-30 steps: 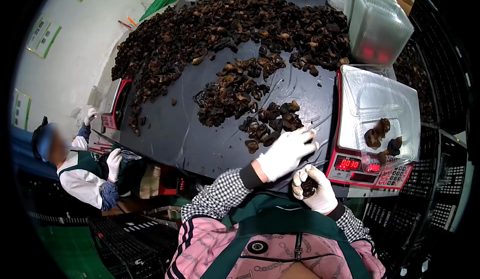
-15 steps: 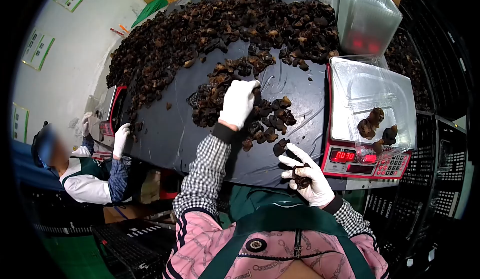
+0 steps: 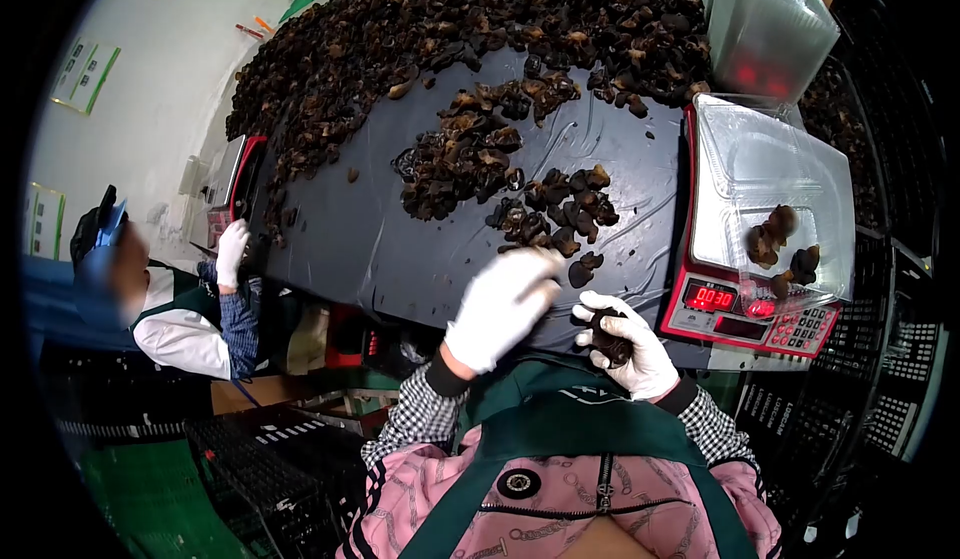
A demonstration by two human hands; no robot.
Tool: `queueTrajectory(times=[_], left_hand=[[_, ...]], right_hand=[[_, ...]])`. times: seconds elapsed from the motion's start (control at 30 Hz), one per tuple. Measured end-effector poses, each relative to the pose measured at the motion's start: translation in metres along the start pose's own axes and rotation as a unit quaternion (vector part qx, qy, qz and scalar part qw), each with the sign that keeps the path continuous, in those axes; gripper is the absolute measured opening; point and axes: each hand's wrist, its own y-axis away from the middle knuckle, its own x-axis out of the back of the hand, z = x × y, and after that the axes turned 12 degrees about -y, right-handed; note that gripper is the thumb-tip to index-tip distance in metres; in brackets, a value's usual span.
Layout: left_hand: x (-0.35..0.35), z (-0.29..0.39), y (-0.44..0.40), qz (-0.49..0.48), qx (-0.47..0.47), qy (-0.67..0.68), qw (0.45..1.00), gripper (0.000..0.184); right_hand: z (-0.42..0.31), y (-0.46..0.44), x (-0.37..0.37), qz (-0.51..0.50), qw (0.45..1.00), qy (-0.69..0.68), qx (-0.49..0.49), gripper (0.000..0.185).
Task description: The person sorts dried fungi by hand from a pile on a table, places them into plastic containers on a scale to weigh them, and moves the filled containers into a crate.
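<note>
My right hand (image 3: 637,357), in a white glove, is closed around a dark piece of black fungus (image 3: 612,339) near the table's front edge. To its left, my gloved left hand (image 3: 503,309) hovers over the front edge; its fingertips are smeared by motion, so whether it holds anything cannot be made out. Just beyond both hands is a small loose group of black fungus pieces (image 3: 562,209), with a denser cluster (image 3: 455,164) behind it. On the scale (image 3: 715,194) at right rests an open clear plastic clamshell box (image 3: 735,244) with several fungus pieces (image 3: 770,236) inside.
A large heap of black fungus (image 3: 470,19) spreads across the back of the dark-covered table (image 3: 335,249). Stacked clear boxes (image 3: 775,34) stand behind the scale, which reads 0.030. At left, a co-worker (image 3: 190,319) in white gloves is beside another scale (image 3: 235,184). Black crates (image 3: 890,359) line the right.
My left hand has drawn back from the fungus cluster toward my right hand. The right hand's fingers have curled in around the piece. The view has shifted slightly.
</note>
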Motion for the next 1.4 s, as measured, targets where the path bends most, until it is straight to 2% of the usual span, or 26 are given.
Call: queueTrajectory(times=[0.07, 0.13, 0.2, 0.3, 0.33, 0.4, 0.47, 0.57, 0.7, 0.8, 1.0, 1.1, 1.2, 1.23, 1.33, 1.37, 1.4], left_hand=[[0.003, -0.017, -0.005, 0.038, 0.082, -0.157, 0.983, 0.061], [-0.003, -0.044, -0.012, -0.014, 0.079, -0.146, 0.986, 0.090], [-0.013, -0.055, -0.023, -0.046, 0.073, -0.154, 0.984, 0.101], [-0.028, -0.053, -0.031, -0.067, 0.109, -0.182, 0.975, 0.108], [-0.035, -0.053, -0.032, -0.037, 0.088, -0.173, 0.980, 0.110], [-0.049, -0.040, -0.030, -0.006, 0.064, -0.168, 0.984, 0.108], [-0.068, -0.026, -0.021, 0.032, 0.034, -0.224, 0.974, 0.102], [-0.085, -0.015, -0.016, 0.065, 0.040, -0.258, 0.963, 0.097], [-0.079, -0.014, -0.037, 0.077, 0.069, -0.257, 0.961, 0.101], [-0.077, -0.026, -0.062, 0.074, 0.078, -0.286, 0.952, 0.106], [-0.067, -0.032, -0.109, -0.059, 0.048, -0.290, 0.954, 0.126], [-0.064, -0.028, -0.126, -0.116, 0.006, -0.275, 0.955, 0.123], [-0.070, -0.028, -0.130, -0.113, -0.045, -0.257, 0.959, 0.113], [-0.072, -0.025, -0.127, -0.079, -0.060, -0.261, 0.960, 0.095], [-0.078, -0.028, -0.119, -0.032, -0.076, -0.219, 0.972, 0.074], [-0.079, -0.027, -0.112, 0.044, -0.101, -0.224, 0.968, 0.054], [-0.077, -0.024, -0.108, 0.034, -0.096, -0.221, 0.970, 0.051]], right_hand=[[0.004, -0.004, 0.011, -0.016, 1.000, -0.005, 0.021, 0.027], [0.004, -0.005, 0.017, -0.020, 1.000, -0.008, 0.017, 0.022], [0.004, -0.005, 0.018, -0.017, 1.000, -0.008, 0.013, 0.020], [0.003, -0.005, 0.012, -0.006, 1.000, -0.002, 0.012, 0.018], [0.003, -0.003, 0.010, -0.003, 1.000, 0.001, 0.017, 0.018], [0.003, 0.000, 0.010, 0.005, 1.000, 0.004, 0.026, 0.019], [0.003, -0.002, 0.010, 0.009, 0.999, 0.009, 0.031, 0.019], [0.005, -0.003, 0.008, 0.011, 1.000, 0.015, 0.024, 0.020], [0.005, -0.001, 0.006, 0.007, 1.000, 0.021, 0.017, 0.020], [0.006, -0.003, 0.010, 0.006, 1.000, 0.020, 0.018, 0.020], [0.004, -0.001, 0.009, 0.003, 1.000, 0.020, 0.021, 0.021], [0.005, -0.002, 0.010, 0.000, 1.000, 0.018, 0.015, 0.021], [0.005, -0.002, 0.009, -0.001, 1.000, 0.019, 0.013, 0.021], [0.004, -0.002, 0.010, 0.000, 1.000, 0.022, 0.015, 0.021], [0.002, 0.000, 0.010, 0.001, 0.999, 0.032, 0.029, 0.022], [0.003, 0.001, 0.009, 0.002, 0.999, 0.036, 0.034, 0.022], [0.003, 0.002, 0.008, -0.006, 0.998, 0.046, 0.044, 0.022]])
